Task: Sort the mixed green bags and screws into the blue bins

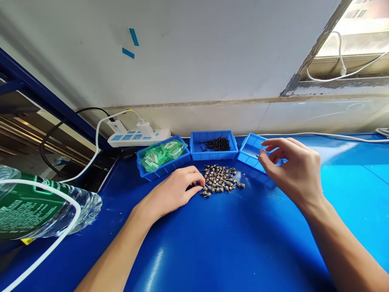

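Note:
A loose pile of short metal screws (220, 178), with thick hex-like heads, lies on the blue tabletop. My left hand (182, 184) rests at the pile's left edge, thumb and forefinger pinched on a screw there, mostly hidden by the fingertips. My right hand (291, 166) hovers over the right blue bin (247, 158), thumb and forefinger apart, with nothing visible between them. It covers part of that bin; a few small bits show inside. Black screws lie in the middle blue bin (214, 155), behind the pile.
The left blue bin (164, 172) holds green plastic packets (164, 154). A white power strip (139, 138) with plugged-in chargers sits behind it. A large green-labelled water bottle (45, 207) lies at left, crossed by a white cable (73, 219). The wall (194, 61) bounds the back.

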### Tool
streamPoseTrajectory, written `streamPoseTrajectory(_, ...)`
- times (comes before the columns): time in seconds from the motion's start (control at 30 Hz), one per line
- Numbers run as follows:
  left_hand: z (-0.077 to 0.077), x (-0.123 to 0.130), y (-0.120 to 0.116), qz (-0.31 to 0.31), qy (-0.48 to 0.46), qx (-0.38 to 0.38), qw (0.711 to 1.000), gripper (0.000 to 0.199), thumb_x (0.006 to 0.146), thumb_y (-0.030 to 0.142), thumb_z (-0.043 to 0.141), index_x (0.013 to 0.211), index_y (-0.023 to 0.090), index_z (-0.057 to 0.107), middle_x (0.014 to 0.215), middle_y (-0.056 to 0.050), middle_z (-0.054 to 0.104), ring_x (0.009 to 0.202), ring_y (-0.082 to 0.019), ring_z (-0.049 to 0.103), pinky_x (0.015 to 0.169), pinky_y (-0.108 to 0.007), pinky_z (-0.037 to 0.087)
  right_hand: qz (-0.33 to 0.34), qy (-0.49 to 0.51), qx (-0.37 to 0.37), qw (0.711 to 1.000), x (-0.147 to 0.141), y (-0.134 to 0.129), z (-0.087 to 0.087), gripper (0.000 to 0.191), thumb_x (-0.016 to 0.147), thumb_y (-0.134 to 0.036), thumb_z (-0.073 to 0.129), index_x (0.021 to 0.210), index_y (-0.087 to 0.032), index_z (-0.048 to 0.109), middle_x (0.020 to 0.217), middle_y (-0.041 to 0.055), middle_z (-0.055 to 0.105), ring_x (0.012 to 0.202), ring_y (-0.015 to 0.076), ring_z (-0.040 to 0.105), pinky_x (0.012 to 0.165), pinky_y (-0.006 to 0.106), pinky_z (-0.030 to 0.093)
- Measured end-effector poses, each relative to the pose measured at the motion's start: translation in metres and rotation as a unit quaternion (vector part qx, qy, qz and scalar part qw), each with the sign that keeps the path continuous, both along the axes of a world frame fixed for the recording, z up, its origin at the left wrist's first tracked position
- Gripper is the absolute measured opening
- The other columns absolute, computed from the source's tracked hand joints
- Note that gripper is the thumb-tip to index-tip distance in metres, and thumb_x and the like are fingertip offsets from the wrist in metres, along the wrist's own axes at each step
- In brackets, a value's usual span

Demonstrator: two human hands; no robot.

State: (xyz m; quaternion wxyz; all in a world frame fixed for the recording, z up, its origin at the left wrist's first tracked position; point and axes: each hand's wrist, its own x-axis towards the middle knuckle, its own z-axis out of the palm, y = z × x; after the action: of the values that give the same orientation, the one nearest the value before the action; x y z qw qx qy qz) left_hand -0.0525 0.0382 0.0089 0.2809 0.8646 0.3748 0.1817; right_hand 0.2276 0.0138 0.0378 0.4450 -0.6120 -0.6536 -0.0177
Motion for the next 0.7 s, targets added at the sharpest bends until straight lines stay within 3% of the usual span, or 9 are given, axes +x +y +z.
streamPoseTrajectory(0.2,0.002,0.002,0.000,0.009,0.003,0.011,1.000,0.011,0.090,0.015,0.061,0.087,0.020,0.071,0.087,-0.003,0.073,0.077,-0.018,0.069,0.070,-0.027,0.055,0.070,0.042,-0.008,0.997,-0.014,-0.001,-0.005,0.009,0.087,-0.023,0.064,0.086,-0.023,0.073,0.075,0.0032,0.071,0.054,0.0145,0.060,0.055,0.030,0.054)
streamPoseTrajectory(0.37,0.010,0.004,-0.003,0.053,-0.061,-0.002,0.997,0.005,0.087,0.019,0.065,0.084,0.020,0.068,0.082,-0.001,0.072,0.073,-0.016,0.067,0.071,-0.027,0.055,0.163,0.053,-0.048,0.984,-0.027,-0.006,-0.006,0.012,0.089,-0.023,0.063,0.086,-0.022,0.074,0.072,0.0035,0.072,0.055,0.0150,0.061,0.054,0.029,0.052)
streamPoseTrajectory(0.53,0.010,0.019,-0.008,0.121,-0.241,-0.124,0.955,0.015,0.083,0.028,0.076,0.082,0.019,0.064,0.078,0.001,0.070,0.071,-0.014,0.068,0.071,-0.024,0.058,0.285,0.148,-0.168,0.932,-0.038,-0.010,-0.010,0.011,0.086,-0.025,0.071,0.094,-0.020,0.077,0.074,0.0021,0.076,0.061,0.0148,0.066,0.060,0.027,0.058)
streamPoseTrajectory(0.7,0.007,0.030,-0.012,0.120,-0.305,-0.202,0.923,0.025,0.077,0.030,0.086,0.081,0.018,0.064,0.078,0.001,0.070,0.072,-0.013,0.068,0.072,-0.023,0.059,0.336,0.242,-0.261,0.872,-0.041,-0.010,-0.010,0.019,0.085,-0.037,0.078,0.091,-0.019,0.080,0.089,0.0064,0.082,0.074,0.0196,0.076,0.073,0.031,0.064)
